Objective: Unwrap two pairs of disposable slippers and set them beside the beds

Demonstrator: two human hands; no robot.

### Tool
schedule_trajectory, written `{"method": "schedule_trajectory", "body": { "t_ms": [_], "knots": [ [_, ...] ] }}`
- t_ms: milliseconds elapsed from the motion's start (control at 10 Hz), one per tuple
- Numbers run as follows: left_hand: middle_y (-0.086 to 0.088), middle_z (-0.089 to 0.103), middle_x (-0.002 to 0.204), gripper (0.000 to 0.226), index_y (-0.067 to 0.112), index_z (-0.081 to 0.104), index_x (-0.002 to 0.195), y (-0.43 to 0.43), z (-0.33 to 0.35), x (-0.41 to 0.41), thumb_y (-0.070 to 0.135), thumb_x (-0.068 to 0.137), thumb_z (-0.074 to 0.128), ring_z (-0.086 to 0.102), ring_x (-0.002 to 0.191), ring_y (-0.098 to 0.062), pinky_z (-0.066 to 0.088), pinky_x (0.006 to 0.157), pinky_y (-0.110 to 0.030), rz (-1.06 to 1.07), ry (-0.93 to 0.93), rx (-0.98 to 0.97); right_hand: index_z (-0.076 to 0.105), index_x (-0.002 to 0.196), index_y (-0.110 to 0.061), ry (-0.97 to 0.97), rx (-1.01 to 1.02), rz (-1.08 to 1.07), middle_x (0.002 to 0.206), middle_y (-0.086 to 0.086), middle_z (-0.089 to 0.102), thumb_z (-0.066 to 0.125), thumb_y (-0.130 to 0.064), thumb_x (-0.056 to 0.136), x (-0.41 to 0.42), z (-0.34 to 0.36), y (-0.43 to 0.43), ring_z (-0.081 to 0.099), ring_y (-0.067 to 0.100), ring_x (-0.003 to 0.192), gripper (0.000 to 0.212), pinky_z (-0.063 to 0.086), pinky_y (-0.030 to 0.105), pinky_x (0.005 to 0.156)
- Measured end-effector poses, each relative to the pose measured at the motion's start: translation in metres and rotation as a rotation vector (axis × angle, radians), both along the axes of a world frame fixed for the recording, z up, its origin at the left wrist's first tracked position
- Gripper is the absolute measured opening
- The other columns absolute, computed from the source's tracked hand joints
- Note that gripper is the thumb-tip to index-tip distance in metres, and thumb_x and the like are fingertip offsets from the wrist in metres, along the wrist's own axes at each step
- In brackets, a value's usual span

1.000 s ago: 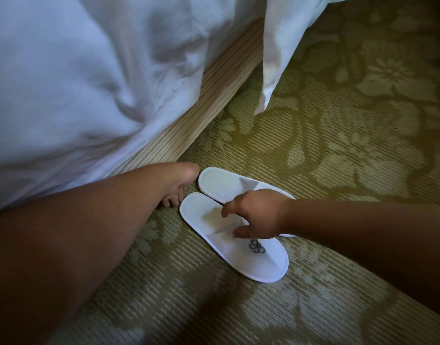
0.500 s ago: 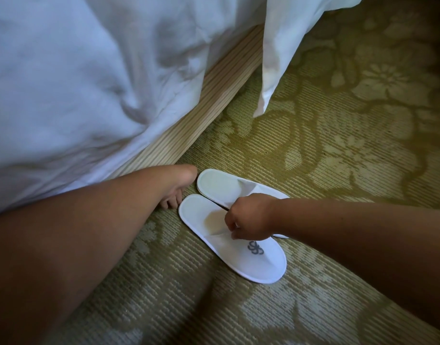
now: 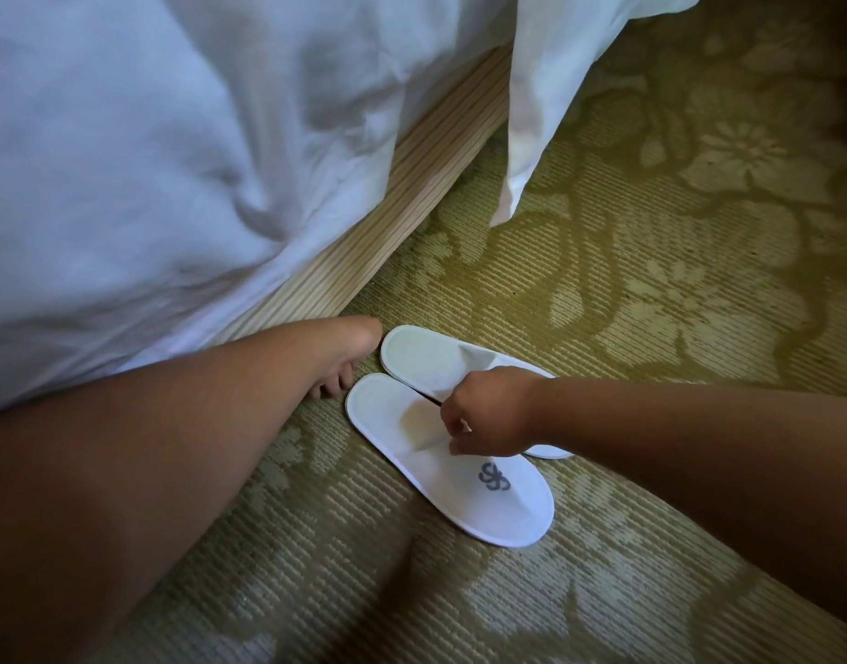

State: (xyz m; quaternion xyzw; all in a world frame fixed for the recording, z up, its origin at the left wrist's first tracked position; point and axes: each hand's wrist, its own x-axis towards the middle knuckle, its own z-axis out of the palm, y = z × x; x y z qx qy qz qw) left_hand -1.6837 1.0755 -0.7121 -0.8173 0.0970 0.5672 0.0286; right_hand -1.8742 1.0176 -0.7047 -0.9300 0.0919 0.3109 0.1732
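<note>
Two white disposable slippers lie side by side on the carpet next to the bed. The near slipper point(image 3: 464, 491) carries a grey logo on its upper. My right hand point(image 3: 488, 419) pinches the open edge of that upper between thumb and fingers. The far slipper point(image 3: 426, 359) lies behind it, its toe end hidden by my right hand and wrist. My left hand point(image 3: 347, 352) rests on the carpet just left of the slippers' heels, its fingers loosely curled down and holding nothing.
The bed's white duvet point(image 3: 148, 160) hangs over a striped beige bed base point(image 3: 412, 198) at the upper left. A white sheet corner point(image 3: 532, 136) dangles to the carpet. Green floral carpet point(image 3: 675, 304) stretches to the right and front.
My right hand has shifted from lying over both slippers to pinching the edge of the near slipper's upper, which now stands slightly open. My left hand has stayed put.
</note>
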Motion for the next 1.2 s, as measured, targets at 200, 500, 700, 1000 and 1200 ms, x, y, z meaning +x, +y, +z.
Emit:
{"method": "schedule_trajectory", "body": {
  "t_ms": [200,500,700,1000,1200],
  "knots": [
    [-0.021,0.048,0.142,0.064,0.000,0.037,0.140,-0.001,-0.003,0.001,0.042,0.094,0.023,0.042,0.133,-0.040,0.033,0.104,-0.053,-0.005,-0.085,-0.069,0.071,0.099,-0.033,-0.167,0.164,-0.517,0.086,-0.007,0.065,0.062,-0.046,0.093,-0.004,0.009,-0.041,0.066,0.019,0.079,0.018,0.051,0.024,0.063],
    [-0.017,0.028,0.157,0.067,0.005,0.020,0.153,-0.001,0.003,0.000,0.042,0.096,0.021,0.022,0.146,-0.036,0.012,0.115,-0.056,0.104,0.021,-0.050,0.068,0.106,-0.008,-0.092,0.674,-1.319,0.090,0.011,0.079,0.058,-0.052,0.095,-0.020,0.017,-0.096,0.076,0.022,0.074,0.047,0.061,0.036,0.072],
    [-0.016,0.029,0.157,0.055,0.010,0.040,0.141,0.008,0.020,-0.004,0.034,0.092,0.036,0.019,0.147,-0.034,0.008,0.116,-0.052,0.244,0.072,-0.235,0.070,0.103,-0.012,-0.130,0.679,-1.324,0.094,0.006,0.077,0.064,-0.049,0.092,-0.023,0.025,-0.077,0.074,0.023,0.085,0.038,0.058,0.038,0.080],
    [-0.008,0.055,0.132,0.038,0.016,0.055,0.122,0.038,0.076,-0.053,0.029,0.088,0.045,0.048,0.108,-0.023,0.038,0.081,-0.033,0.488,0.164,-0.375,0.070,0.093,-0.022,-0.233,0.801,-1.513,0.100,0.002,0.069,0.066,-0.037,0.092,-0.033,0.067,0.015,0.062,0.018,0.084,0.016,0.048,0.029,0.071],
    [-0.006,0.053,0.136,0.046,0.017,0.047,0.136,0.075,0.153,-0.072,0.031,0.092,0.044,0.037,0.137,-0.025,0.017,0.114,-0.045,0.549,0.234,-0.326,0.053,0.143,-0.024,-0.138,0.649,-1.417,0.132,0.003,0.064,0.071,-0.041,0.089,-0.052,0.157,0.045,0.060,0.009,0.077,0.060,0.039,0.010,0.053]
  ]
}}
